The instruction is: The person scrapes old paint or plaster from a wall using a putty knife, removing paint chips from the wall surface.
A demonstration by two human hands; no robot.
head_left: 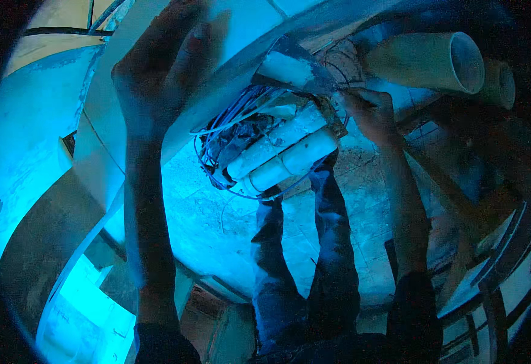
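Observation:
My left hand (159,70) is raised at the upper left in front of a pale curved surface. Its fingers look stretched out, blurred and partly cut off by the top edge; nothing shows in them. At the upper middle, my right hand (369,112) has its fingers bent together beside a flat, box-like piece (289,68) and some thin wires (341,60). What those fingers pinch is too dark to make out. Between my arms, below the box-like piece, lie two pale tubes (292,161) tied side by side, with a tangled bundle of cables (235,130) along their left.
Two large, open-ended cylinders (420,60) lie at the upper right. The tiled floor (211,224) is littered with specks around my legs (277,255). A dark slanting bar (444,182) stands right of my right forearm. Blue light leaves the right side dim.

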